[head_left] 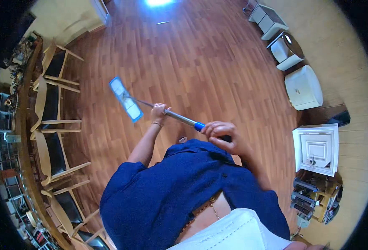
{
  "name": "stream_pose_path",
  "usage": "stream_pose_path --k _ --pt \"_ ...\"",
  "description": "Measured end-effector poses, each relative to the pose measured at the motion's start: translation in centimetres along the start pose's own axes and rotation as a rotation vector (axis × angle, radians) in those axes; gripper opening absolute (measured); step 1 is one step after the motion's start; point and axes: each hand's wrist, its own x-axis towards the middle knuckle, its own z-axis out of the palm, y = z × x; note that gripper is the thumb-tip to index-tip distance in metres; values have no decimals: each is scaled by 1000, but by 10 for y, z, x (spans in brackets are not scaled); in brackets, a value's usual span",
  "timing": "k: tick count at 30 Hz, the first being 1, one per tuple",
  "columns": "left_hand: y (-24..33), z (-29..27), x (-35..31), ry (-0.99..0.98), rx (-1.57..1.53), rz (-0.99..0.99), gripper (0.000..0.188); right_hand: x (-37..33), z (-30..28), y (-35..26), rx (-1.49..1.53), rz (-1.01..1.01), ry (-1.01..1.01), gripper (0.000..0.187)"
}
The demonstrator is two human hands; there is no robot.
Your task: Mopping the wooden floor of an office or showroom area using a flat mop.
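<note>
A flat mop with a pale blue and white rectangular head lies against the wood floor, ahead and to the left. Its grey metal pole slants from the head up toward my body. Lower on the pole, nearer the mop head, my left hand is closed round the shaft. At the upper end, beside the blue collar, my right hand wraps the dark grip. Part of that grip is hidden by the fingers.
Several wooden chairs with black seats line a long counter at the left, its top crowded with small items. Along the right wall stand white cabinets, a small white door-fronted cabinet and a wooden rack. A thin pale object lies on the floor far ahead.
</note>
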Motion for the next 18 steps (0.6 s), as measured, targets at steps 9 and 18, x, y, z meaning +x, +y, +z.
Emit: stream_pose_path --k 9,18 --pt "178 92 104 -422 -335 141 26 -72 -52 -52 -219 100 506 6" --pt "367 175 182 -1040 -292 682 36 -129 -115 -74 -573 21 763 19"
